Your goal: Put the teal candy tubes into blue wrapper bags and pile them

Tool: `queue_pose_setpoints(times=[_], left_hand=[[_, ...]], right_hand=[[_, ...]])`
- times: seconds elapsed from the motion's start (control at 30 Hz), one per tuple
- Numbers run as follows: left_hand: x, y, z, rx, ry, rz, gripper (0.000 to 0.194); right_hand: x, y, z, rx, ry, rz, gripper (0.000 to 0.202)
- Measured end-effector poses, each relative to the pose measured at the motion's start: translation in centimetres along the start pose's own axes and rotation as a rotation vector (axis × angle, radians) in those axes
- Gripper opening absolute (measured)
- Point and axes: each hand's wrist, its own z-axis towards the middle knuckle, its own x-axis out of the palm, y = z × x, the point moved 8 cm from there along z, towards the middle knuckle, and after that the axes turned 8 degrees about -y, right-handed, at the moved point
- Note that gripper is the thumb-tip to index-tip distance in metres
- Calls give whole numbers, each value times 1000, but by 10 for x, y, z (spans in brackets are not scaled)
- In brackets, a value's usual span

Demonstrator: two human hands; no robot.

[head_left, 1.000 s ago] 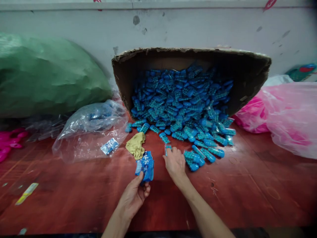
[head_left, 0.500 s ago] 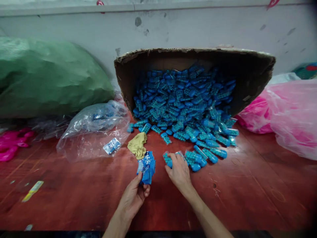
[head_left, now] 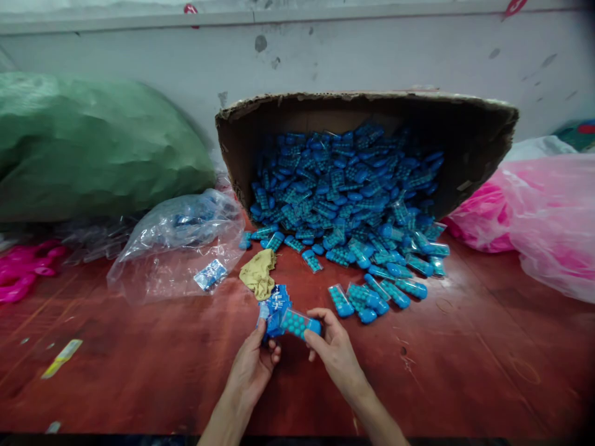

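Note:
My left hand (head_left: 253, 362) grips a fanned stack of blue printed packets (head_left: 277, 303) between thumb and fingers. Between my right thumb and fingers is a clear pack of turquoise balls with a blue end (head_left: 297, 323); its left end overlaps the packets. My right hand (head_left: 335, 350) is closed on the blue end. A crumpled yellow-green cloth (head_left: 258, 272) lies just beyond the packets. Many similar blue packs (head_left: 339, 186) fill a tipped cardboard box (head_left: 367, 102) and spill onto the red table (head_left: 162, 371), several lying close beyond my right hand.
On the left are a large green sack (head_left: 93, 148), a clear plastic bag (head_left: 171, 248), a pink object (head_left: 28, 266) and a yellow-and-white strip (head_left: 62, 358). Pink plastic bags (head_left: 553, 217) lie at the right. A pale wall (head_left: 139, 56) stands behind.
My right hand has lifted a pack from the near edge of the pile and brought it left and nearer, beside the packets in my left hand. My left hand has hardly moved.

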Motion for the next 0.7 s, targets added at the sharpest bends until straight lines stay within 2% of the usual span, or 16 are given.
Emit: queue_pose_setpoints(times=[0.17,0.33,0.57,0.63,0.7], left_hand=[[1,-2,1,36,26,-2,21],[7,-12,1,134,143,57,29],[11,-22,-3,198,189,142,30],[11,-24,-2,259,190,194,30],[10,-29,-2,361,157,268,28]], right_hand=[[-1,-4,0,27,25,-2,24],[-2,-4,-1,32,55,-37,23],[-6,20,-4,-147,79,-144,20],[-2,15,-2,-88,86,-95,20],[4,-3,-1,68,95,26,23]])
